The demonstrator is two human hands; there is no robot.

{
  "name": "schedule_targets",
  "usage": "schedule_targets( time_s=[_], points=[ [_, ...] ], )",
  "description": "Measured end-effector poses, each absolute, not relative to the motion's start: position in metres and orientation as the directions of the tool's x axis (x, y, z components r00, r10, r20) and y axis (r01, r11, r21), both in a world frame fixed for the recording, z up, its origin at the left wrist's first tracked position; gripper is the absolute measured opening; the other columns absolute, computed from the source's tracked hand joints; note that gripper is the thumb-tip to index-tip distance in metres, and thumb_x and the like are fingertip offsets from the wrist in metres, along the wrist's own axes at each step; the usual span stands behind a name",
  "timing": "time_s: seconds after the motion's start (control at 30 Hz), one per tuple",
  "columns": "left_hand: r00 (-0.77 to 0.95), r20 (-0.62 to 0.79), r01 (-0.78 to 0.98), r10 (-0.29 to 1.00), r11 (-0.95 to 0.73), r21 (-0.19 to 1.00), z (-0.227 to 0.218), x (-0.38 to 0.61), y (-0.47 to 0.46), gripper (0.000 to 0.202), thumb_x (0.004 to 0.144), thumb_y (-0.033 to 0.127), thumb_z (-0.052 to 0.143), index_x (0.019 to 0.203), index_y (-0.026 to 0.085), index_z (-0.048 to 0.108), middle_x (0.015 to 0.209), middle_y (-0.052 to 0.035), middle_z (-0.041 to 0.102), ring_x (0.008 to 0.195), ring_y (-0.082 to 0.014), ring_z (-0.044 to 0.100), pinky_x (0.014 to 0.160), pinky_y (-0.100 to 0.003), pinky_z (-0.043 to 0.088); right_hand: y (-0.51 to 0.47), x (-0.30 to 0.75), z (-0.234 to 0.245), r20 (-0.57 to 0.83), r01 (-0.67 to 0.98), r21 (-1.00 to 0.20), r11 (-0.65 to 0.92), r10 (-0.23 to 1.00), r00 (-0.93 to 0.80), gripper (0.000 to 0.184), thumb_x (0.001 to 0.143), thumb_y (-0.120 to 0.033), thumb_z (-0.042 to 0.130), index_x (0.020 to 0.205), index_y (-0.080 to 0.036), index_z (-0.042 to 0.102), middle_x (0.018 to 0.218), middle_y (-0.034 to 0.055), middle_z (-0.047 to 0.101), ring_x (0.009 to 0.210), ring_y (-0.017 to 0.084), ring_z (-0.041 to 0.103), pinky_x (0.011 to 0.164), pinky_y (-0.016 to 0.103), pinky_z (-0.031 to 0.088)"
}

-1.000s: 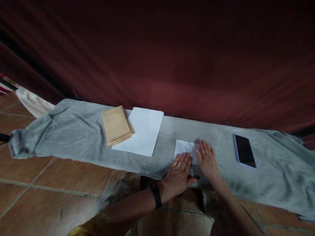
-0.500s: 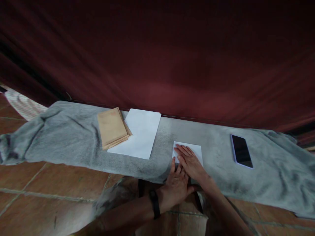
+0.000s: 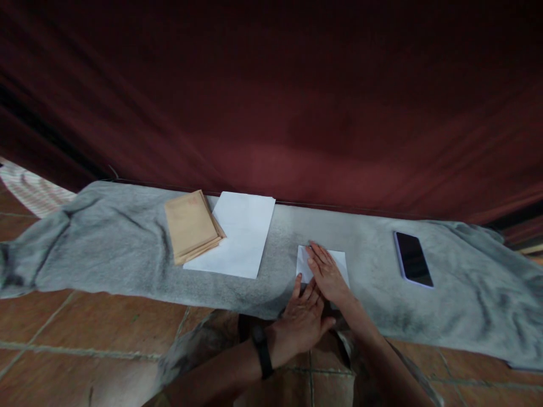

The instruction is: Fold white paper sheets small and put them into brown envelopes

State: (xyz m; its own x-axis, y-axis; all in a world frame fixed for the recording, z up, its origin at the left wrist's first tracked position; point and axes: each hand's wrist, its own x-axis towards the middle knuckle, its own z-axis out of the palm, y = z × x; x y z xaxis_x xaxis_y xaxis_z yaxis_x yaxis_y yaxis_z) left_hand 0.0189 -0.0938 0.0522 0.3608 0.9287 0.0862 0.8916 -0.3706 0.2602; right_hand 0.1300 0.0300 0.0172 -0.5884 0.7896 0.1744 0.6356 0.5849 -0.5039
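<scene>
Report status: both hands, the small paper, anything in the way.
Right hand flat on small white paper, left hand at its near edge. Paper on grey cloth, partly covered by fingers. Phone apart, to the right.

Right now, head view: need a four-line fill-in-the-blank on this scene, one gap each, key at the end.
1. The right hand lies over the small white sheet, which rests on cloth coloured ____.
2. The kraft-paper stack partly covers larger sheets coloured ____.
3. From the person's side, the smartphone lies to the ____ of both hands.
4. The black wristband is worn on the ____ wrist.

Missing words: gray; white; right; left.
</scene>
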Motion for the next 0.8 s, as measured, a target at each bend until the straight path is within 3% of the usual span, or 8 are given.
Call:
schedule_targets(
  time_s=[0.1, 0.2, 0.5, 0.8],
  points=[
    [0.304, 0.143, 0.905, 0.942, -0.333, 0.265, 0.05, 0.01, -0.088, 0.063, 0.107, 0.048, 0.031, 0.157, 0.01, 0.032, 0.162, -0.0157, 0.04, 0.153, -0.0242, 0.03, 0.126, -0.048, 0.024, 0.03, 0.14, 0.016, 0.19, 0.602, -0.578, 0.551, 0.809, -0.557, 0.057, 0.109, -0.047, 0.023, 0.156, -0.022, 0.041, 0.162, 0.0084, 0.04, 0.152, 0.02, 0.032, 0.127, 0.05, 0.028],
    [0.239, 0.162, 0.932, 0.957, -0.273, 0.239, 0.042, 0.006, -0.076, 0.063, 0.106, 0.044, 0.032, 0.156, 0.005, 0.033, 0.162, -0.0185, 0.038, 0.154, -0.0259, 0.03, 0.125, -0.049, 0.027, 0.028, 0.148, 0.013, 0.209, 0.598, -0.581, 0.552, 0.811, -0.546, 0.056, 0.109, -0.046, 0.023, 0.158, -0.023, 0.038, 0.163, 0.0079, 0.04, 0.152, 0.02, 0.033, 0.127, 0.05, 0.029],
    [0.115, 0.121, 0.98, 0.986, -0.133, 0.149, 0.027, 0.002, -0.031, 0.06, 0.103, 0.035, 0.033, 0.155, 0.005, 0.035, 0.162, -0.0187, 0.038, 0.154, -0.0268, 0.029, 0.125, -0.052, 0.025, 0.019, 0.16, 0.0, 0.308, 0.673, -0.326, 0.664, 0.748, -0.588, 0.054, 0.109, -0.035, 0.027, 0.158, -0.015, 0.037, 0.161, 0.0151, 0.042, 0.152, 0.024, 0.034, 0.124, 0.052, 0.031],
    [0.022, 0.174, 0.993, 0.985, -0.042, 0.111, 0.016, 0.003, -0.024, 0.073, 0.101, 0.049, 0.038, 0.157, 0.003, 0.028, 0.164, -0.0237, 0.03, 0.155, -0.031, 0.026, 0.125, -0.056, 0.022, 0.01, 0.177, -0.003, 0.346, 0.754, -0.134, 0.643, 0.743, -0.572, 0.051, 0.107, -0.028, 0.033, 0.155, -0.013, 0.042, 0.162, 0.0179, 0.038, 0.153, 0.03, 0.031, 0.121, 0.058, 0.032]
  ],
)
